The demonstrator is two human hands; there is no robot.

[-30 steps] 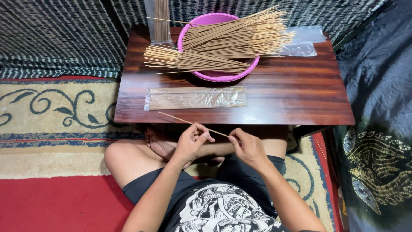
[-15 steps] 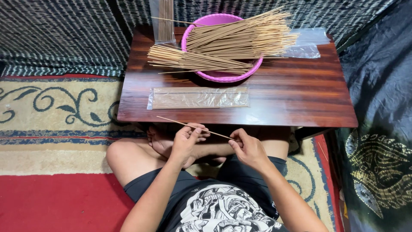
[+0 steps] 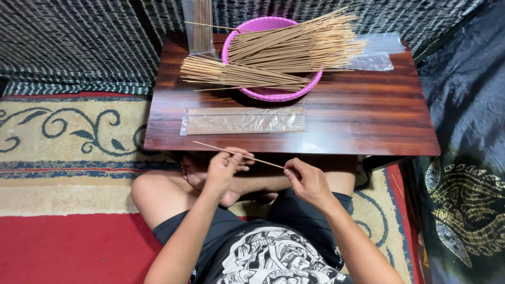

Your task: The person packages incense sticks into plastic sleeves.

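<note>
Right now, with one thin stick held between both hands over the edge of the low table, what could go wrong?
1. The stick is very thin and held at two places, by the left hand and the right hand; bending it could perhaps snap it.
2. Loose sticks stick out far past the rim of the pink bowl; a bump might scatter them.
3. The filled clear packet lies close to the hands and could be pushed off the table.

Pink basin (image 3: 273, 94), tan sticks (image 3: 294, 50); dark striped wooden table (image 3: 368, 121); red patterned rug (image 3: 68, 247)
</note>
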